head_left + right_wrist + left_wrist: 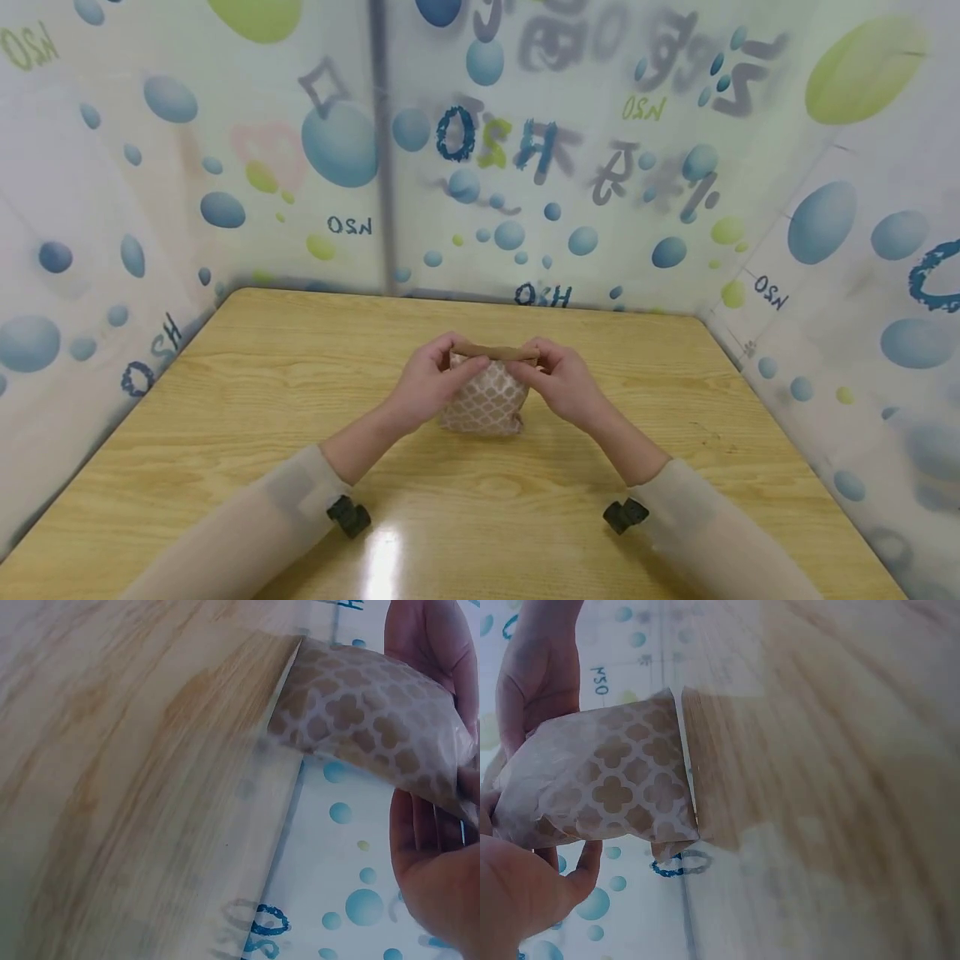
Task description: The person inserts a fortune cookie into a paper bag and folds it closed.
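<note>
A small brown paper bag (486, 404) with a white lattice pattern stands upright on the table, its top edge folded over into a plain brown strip. My left hand (433, 377) pinches the folded top at its left end, thumb on the near side and fingers behind. At the right end my right hand (561, 379) pinches the same fold in the same way. Both wrist views show the bag (622, 776) bulging in the middle, its bottom at the tabletop. What the bag contains is hidden.
The wooden table (247, 400) reaches back to a pale curtain (292, 242) printed with blue and green dots, which also rises along both sides. Dark wrist cameras (349, 517) sit on both sleeves.
</note>
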A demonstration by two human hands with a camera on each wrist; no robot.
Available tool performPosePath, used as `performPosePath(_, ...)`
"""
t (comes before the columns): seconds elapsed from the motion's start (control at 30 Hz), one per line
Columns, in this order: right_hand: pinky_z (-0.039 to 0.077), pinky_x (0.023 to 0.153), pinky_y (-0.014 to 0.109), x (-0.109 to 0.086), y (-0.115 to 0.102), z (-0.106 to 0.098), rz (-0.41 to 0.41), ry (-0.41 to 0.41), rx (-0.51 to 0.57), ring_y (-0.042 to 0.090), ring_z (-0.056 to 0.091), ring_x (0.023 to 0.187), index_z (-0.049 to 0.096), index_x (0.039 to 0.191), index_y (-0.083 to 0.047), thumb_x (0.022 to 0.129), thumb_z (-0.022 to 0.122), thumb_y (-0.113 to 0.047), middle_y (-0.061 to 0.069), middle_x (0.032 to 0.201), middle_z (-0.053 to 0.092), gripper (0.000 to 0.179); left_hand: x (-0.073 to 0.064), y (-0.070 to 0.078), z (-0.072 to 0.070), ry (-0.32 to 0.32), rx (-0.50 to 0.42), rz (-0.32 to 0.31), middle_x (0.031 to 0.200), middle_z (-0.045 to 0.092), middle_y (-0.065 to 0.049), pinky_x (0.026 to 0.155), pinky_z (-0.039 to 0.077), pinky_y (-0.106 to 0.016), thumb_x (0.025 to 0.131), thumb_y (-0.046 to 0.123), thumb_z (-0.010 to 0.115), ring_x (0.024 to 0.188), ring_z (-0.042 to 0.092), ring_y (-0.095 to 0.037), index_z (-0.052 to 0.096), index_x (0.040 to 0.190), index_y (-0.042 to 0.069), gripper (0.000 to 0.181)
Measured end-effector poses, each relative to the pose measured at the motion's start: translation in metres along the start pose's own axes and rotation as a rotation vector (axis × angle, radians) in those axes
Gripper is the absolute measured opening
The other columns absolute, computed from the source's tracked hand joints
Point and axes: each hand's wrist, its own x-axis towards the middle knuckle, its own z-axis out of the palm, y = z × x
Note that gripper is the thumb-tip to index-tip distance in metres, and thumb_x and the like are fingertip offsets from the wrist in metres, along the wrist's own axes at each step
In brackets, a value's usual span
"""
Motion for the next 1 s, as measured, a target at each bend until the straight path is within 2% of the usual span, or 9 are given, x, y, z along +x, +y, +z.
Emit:
performPosePath(0.1,0.038,0.054,0.026,-0.001,0.0,-0.001,0.006,0.029,-0.054,0.02,0.05,0.067,0.072,0.098,-0.011,0.108,0.073,-0.024,0.007,0.085,0.064,0.017,0.0,0.0,-0.001,0.023,0.018,-0.006,0.078,0.049,-0.003,0.057,0.038,-0.023,0.106,0.029,0.075,0.065,0.043,-0.015,0.076,0.115,0.012,0.019)
performPosePath(0.23,0.043,0.056,0.027,-0.002,0.001,-0.002,-0.016,0.021,-0.079,0.02,0.054,0.07,0.073,0.099,-0.01,0.108,0.072,-0.021,0.011,0.091,0.068,0.014,0.0,0.001,-0.001,0.027,0.032,-0.002,0.084,0.055,-0.003,0.06,0.04,-0.022,0.106,0.025,0.076,0.07,0.045,-0.014,0.077,0.112,0.012,0.015)
performPosePath(0.4,0.048,0.062,0.028,-0.001,0.002,-0.002,-0.056,-0.015,-0.047,0.017,0.052,0.072,0.071,0.103,-0.007,0.107,0.072,-0.012,0.013,0.103,0.069,0.006,0.0,0.0,-0.003,-0.003,0.02,0.027,0.092,0.058,-0.012,0.057,0.04,-0.023,0.105,0.015,0.075,0.065,0.043,-0.013,0.072,0.107,0.008,0.008)
performPosePath(0.53,0.048,0.063,0.027,0.0,0.004,-0.004,-0.051,-0.013,-0.047,0.017,0.052,0.072,0.075,0.107,-0.007,0.108,0.071,-0.014,0.013,0.106,0.071,0.008,0.001,-0.003,-0.009,-0.039,0.033,0.034,0.094,0.06,-0.01,0.063,0.044,-0.024,0.105,0.018,0.076,0.073,0.05,-0.014,0.073,0.11,0.009,0.011)
performPosePath(0.63,0.058,0.071,0.027,-0.001,0.006,-0.006,-0.009,0.013,-0.003,0.015,0.065,0.083,0.078,0.122,-0.007,0.108,0.072,-0.017,0.011,0.112,0.076,0.018,0.001,-0.006,-0.013,-0.044,0.048,0.026,0.092,0.062,-0.004,0.068,0.046,-0.025,0.105,0.02,0.077,0.083,0.055,-0.017,0.077,0.116,0.01,0.015)
performPosePath(0.73,0.066,0.088,0.034,0.0,0.008,-0.008,0.031,0.013,0.067,0.015,0.073,0.098,0.076,0.131,-0.005,0.107,0.074,-0.02,0.01,0.116,0.077,0.028,0.001,-0.007,-0.015,-0.031,0.035,0.009,0.092,0.066,-0.001,0.071,0.049,-0.025,0.104,0.02,0.078,0.086,0.058,-0.019,0.078,0.117,0.01,0.017)
performPosePath(0.83,0.066,0.092,0.041,0.001,0.008,-0.008,0.057,-0.001,0.118,0.016,0.075,0.097,0.076,0.123,-0.002,0.106,0.075,-0.022,0.007,0.108,0.077,0.026,0.001,-0.006,-0.014,-0.024,-0.009,-0.003,0.096,0.07,0.001,0.072,0.05,-0.025,0.103,0.019,0.079,0.088,0.059,-0.018,0.077,0.114,0.007,0.017)
performPosePath(0.9,0.066,0.091,0.038,0.001,0.008,-0.007,0.063,0.0,0.113,0.015,0.074,0.095,0.077,0.114,-0.002,0.107,0.075,-0.024,0.004,0.103,0.077,0.023,0.001,-0.006,-0.012,-0.02,-0.041,-0.007,0.097,0.07,0.0,0.073,0.05,-0.024,0.102,0.016,0.079,0.087,0.059,-0.017,0.075,0.112,0.004,0.015)
performPosePath(1.0,0.063,0.086,0.03,0.002,0.008,-0.007,0.048,0.019,0.085,0.014,0.072,0.093,0.079,0.113,-0.004,0.108,0.073,-0.021,0.003,0.104,0.078,0.019,0.001,-0.005,-0.01,-0.011,-0.088,-0.004,0.101,0.073,0.0,0.076,0.053,-0.024,0.102,0.006,0.076,0.091,0.062,-0.016,0.074,0.107,-0.001,0.009)
